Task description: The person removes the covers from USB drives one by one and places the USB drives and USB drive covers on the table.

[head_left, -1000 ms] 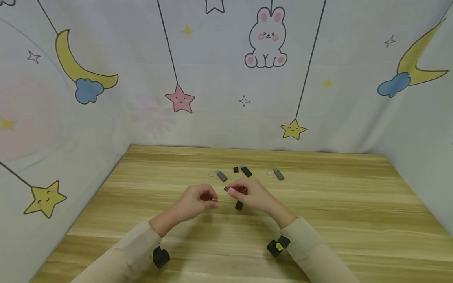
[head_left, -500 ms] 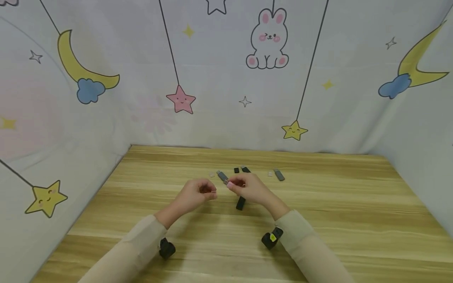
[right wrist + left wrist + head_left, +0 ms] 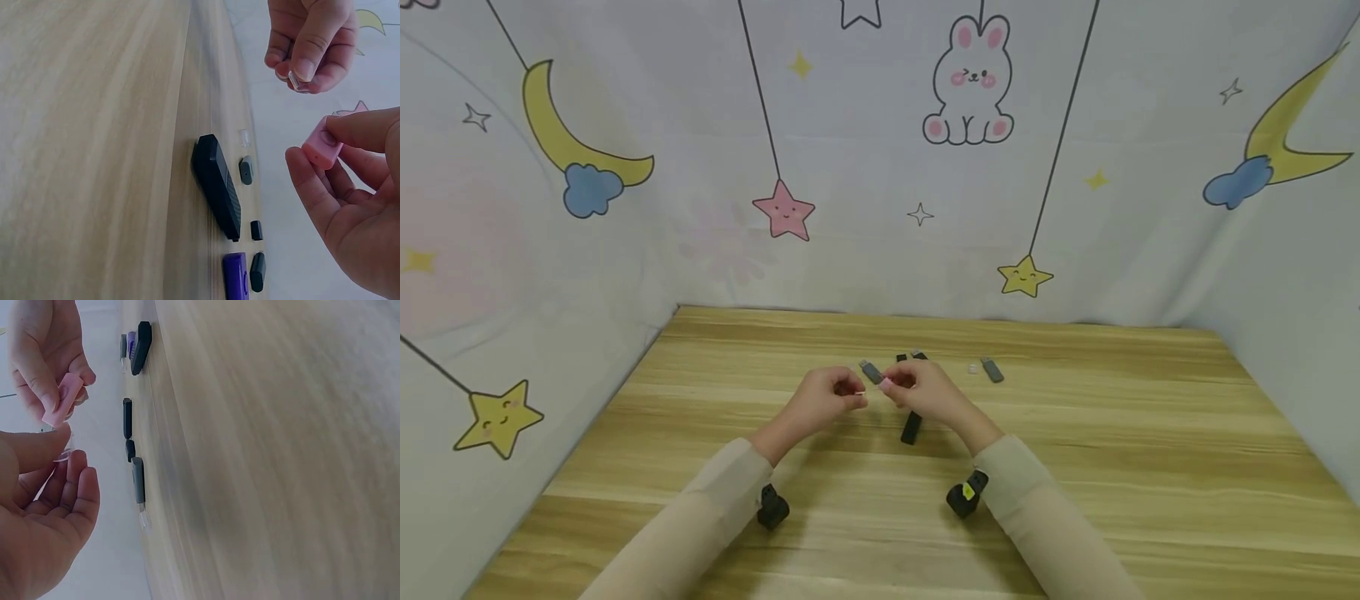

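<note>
beige sleeves (image 3: 1060,533) enter from the bottom of the head view, over the wood-grain worktop (image 3: 1150,467). near mid-frame, the left hand (image 3: 816,398) pinches a small clear cap (image 3: 297,80), its thumb and fingers nearly together; just right of it, the right hand (image 3: 932,392) has its fingers closed round a pink usb stick (image 3: 322,145). cap and stick are apart. handling them well, i'd judge, means squaring the cap's mouth to the metal plug (barely visible from these angles), keeping fingers off the metal and pinching lightly, lest the plastic slip. care is also due around the black stick (image 3: 912,427) below the right hand and the grey stick (image 3: 872,372) beyond. farther up and right lies another grey stick (image 3: 992,370), then the printed cloth (image 3: 857,117).
</note>
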`<move>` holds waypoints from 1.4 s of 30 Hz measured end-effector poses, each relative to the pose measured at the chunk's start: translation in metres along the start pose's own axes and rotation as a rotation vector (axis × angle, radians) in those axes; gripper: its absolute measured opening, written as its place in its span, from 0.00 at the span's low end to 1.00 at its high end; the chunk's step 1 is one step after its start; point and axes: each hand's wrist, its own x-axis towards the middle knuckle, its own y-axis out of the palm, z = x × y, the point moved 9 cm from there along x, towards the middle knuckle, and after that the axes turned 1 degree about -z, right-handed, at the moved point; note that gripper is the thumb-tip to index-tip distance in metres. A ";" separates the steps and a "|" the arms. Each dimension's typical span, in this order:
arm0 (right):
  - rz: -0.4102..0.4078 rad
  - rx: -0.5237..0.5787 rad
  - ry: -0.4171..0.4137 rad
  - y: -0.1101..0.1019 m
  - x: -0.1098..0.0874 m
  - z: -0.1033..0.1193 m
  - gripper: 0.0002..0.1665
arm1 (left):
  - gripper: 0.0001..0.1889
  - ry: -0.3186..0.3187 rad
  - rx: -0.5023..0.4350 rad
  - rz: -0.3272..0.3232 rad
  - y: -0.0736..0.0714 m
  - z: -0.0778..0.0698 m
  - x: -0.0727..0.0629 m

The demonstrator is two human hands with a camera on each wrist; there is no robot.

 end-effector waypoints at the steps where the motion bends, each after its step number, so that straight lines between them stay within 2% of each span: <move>1: 0.001 -0.004 0.004 0.000 0.001 -0.001 0.18 | 0.03 -0.006 0.000 -0.001 0.000 0.001 0.001; 8: 0.014 -0.034 0.004 0.004 0.005 -0.004 0.18 | 0.04 -0.047 -0.012 -0.008 0.000 0.006 0.005; 16: 0.019 -0.022 0.037 0.006 0.009 -0.010 0.18 | 0.05 -0.063 0.003 -0.028 0.000 0.012 0.011; 24: 0.033 -0.047 0.064 0.010 0.013 -0.015 0.14 | 0.05 -0.050 0.036 -0.044 0.002 0.014 0.013; 32: 0.042 -0.078 0.100 0.016 0.017 -0.020 0.14 | 0.04 -0.034 0.069 -0.034 0.005 0.016 0.016; 42: 0.060 -0.035 0.114 0.022 0.019 -0.024 0.10 | 0.02 -0.029 0.137 0.021 0.010 0.018 0.017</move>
